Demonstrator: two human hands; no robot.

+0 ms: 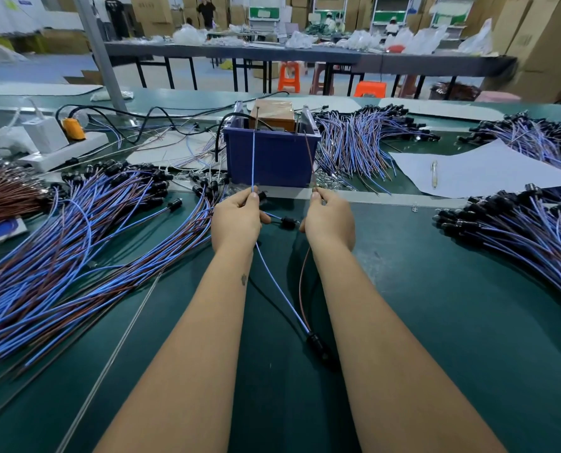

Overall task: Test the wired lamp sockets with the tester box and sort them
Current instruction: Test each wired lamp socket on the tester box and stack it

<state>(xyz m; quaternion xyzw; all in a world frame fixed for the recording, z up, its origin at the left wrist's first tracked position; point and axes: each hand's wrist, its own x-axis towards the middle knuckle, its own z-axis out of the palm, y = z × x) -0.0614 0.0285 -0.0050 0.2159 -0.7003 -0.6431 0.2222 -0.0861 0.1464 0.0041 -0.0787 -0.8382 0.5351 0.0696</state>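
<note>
Head view: left hand (236, 220) pinched the blue wire (253, 158), right hand (330, 220) pinched the brown wire (309, 152), both leading up into the blue tester box (269, 161); their black socket (316, 343) lay on open green table (436, 322) between the forearms, apparently touching neither.

Matt dark-green mat on the table (436, 289), faintly scuffed. The blue bin (269, 161) looks like smooth moulded plastic with a dull sheen, and inside it a box (274, 117) in plain brown cardboard. Wires in the left heap (76, 243) wear glossy blue and brown plastic sleeving; their sockets (155, 184) are shiny black plastic. White paper sheet (488, 171), flat and matt, with a clear glossy plastic pen (434, 174) on it. The power strip (66, 152) is smooth white plastic.
</note>
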